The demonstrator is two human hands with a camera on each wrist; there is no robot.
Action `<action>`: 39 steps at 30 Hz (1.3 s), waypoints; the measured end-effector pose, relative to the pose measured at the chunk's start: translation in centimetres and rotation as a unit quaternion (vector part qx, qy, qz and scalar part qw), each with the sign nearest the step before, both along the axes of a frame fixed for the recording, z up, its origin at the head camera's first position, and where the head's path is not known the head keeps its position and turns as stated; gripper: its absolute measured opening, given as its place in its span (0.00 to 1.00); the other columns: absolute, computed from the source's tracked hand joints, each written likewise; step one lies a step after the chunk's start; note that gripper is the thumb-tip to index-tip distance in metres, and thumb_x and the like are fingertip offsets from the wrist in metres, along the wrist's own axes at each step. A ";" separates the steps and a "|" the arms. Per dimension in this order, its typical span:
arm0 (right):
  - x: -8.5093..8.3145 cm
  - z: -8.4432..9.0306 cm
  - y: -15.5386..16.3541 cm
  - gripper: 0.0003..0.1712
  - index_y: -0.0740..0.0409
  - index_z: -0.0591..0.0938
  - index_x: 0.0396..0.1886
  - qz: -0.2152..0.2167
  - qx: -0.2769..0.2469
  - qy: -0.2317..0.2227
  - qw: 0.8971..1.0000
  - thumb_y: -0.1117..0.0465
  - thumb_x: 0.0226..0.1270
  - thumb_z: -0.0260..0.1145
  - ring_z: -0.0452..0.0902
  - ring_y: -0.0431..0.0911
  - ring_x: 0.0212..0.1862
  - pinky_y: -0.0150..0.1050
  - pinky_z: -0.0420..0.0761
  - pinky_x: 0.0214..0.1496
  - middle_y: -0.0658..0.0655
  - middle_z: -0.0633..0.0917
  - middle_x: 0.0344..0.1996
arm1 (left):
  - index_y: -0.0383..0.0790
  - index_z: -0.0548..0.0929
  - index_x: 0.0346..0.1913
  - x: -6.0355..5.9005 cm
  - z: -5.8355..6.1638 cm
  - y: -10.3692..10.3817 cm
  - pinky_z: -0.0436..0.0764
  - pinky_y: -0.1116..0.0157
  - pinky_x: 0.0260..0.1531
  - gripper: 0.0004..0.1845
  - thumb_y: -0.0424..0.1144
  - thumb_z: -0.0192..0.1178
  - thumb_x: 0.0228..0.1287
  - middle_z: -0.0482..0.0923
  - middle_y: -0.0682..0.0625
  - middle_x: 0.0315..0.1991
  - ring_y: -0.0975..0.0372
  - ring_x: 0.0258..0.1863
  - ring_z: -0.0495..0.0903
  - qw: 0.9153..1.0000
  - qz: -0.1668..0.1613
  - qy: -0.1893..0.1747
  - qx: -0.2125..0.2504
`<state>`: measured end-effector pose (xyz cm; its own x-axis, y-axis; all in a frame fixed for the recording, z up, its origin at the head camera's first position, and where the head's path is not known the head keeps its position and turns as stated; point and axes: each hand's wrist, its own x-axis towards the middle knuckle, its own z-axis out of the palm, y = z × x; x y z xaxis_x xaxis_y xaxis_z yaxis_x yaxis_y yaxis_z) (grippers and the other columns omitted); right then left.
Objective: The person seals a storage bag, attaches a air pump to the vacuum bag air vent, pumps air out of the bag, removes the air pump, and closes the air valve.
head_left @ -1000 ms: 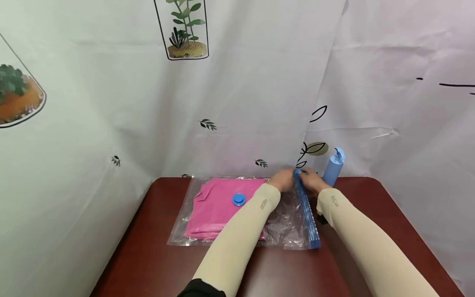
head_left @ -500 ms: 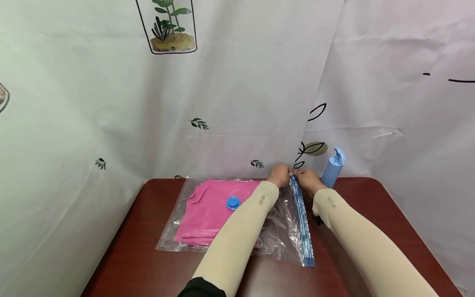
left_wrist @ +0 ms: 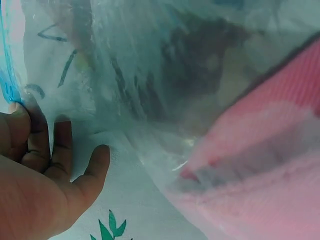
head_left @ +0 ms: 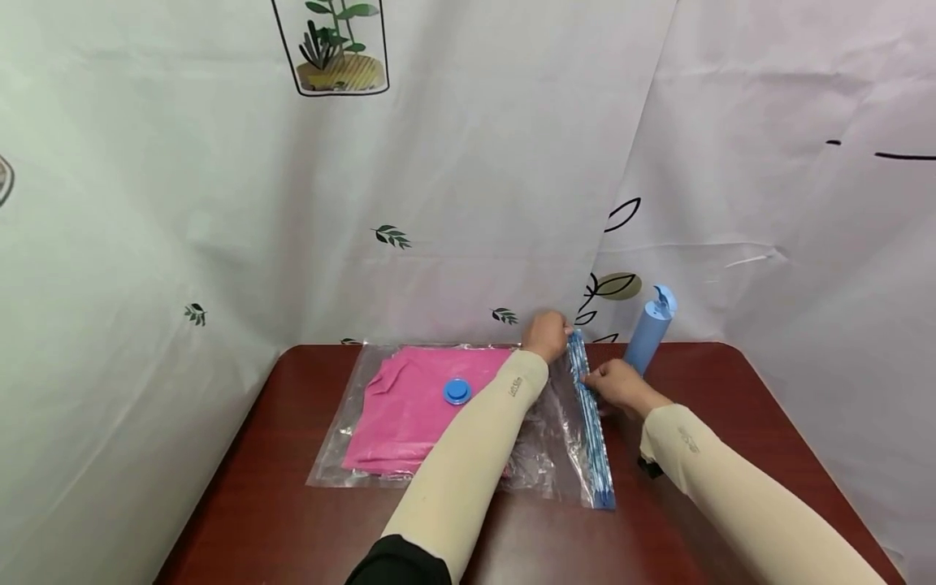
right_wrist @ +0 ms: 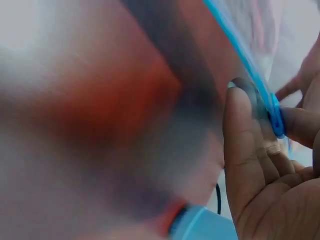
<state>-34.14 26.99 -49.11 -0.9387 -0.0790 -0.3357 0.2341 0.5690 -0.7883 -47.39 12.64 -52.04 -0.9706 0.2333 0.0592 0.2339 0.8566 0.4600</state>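
Observation:
A clear vacuum storage bag point(head_left: 544, 463) lies flat on the table, with a folded pink cloth point(head_left: 398, 422) inside and a round blue valve point(head_left: 457, 392) on top. Along its right end runs a blue zip strip point(head_left: 597, 463). My left hand point(head_left: 546, 335) pinches the far end of this strip between thumb and forefinger, other fingers spread in the left wrist view. A short way nearer, my right hand point(head_left: 620, 384) pinches a blue zip slider point(right_wrist: 276, 117) on the strip. The right wrist view shows thumb and fingers on either side of that slider.
Just beyond my right hand stands a light blue bottle point(head_left: 649, 333) with its flip lid up. The dark red table point(head_left: 234, 504) ends at a printed white cloth point(head_left: 468, 203) hanging behind it.
Both hands were together at the strip's far end; my right hand has since slid toward me along the zip. My left hand still holds the far end. The head view has shifted slightly.

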 end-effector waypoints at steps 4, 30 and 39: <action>3.4 -0.8 0.0 0.23 0.59 0.81 0.25 0.018 0.000 0.001 1.000 0.60 0.89 0.65 0.84 0.41 0.25 0.41 0.92 0.31 0.52 0.81 0.24 | 0.57 0.96 0.52 0.2 0.6 -0.3 0.93 0.61 0.53 0.10 0.50 0.65 0.86 0.96 0.58 0.54 0.62 0.53 0.93 1.000 0.005 0.013 -0.002; 16.3 -3.4 0.0 0.18 0.60 0.83 0.32 0.041 -0.105 -0.083 0.990 0.58 0.89 0.65 0.88 0.38 0.25 0.34 0.89 0.27 0.53 0.91 0.27 | 0.56 0.94 0.59 2.3 0.6 -0.8 0.92 0.58 0.56 0.12 0.52 0.68 0.84 0.96 0.57 0.57 0.60 0.55 0.94 0.999 -0.022 0.044 0.007; 14.9 -2.2 1.1 0.15 0.60 0.84 0.38 0.030 -0.010 -0.058 0.998 0.57 0.88 0.66 0.87 0.41 0.26 0.39 0.87 0.29 0.55 0.92 0.29 | 0.55 0.87 0.73 4.2 3.8 -6.8 0.88 0.48 0.69 0.21 0.52 0.65 0.86 0.90 0.50 0.70 0.52 0.68 0.90 0.995 -0.087 0.047 -0.030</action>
<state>-19.27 28.12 -51.35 -0.8869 -0.1419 -0.4395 0.2901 0.5693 -0.7692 -43.16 5.87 -48.27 -0.9061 0.4034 0.1275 0.4204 0.8249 0.3780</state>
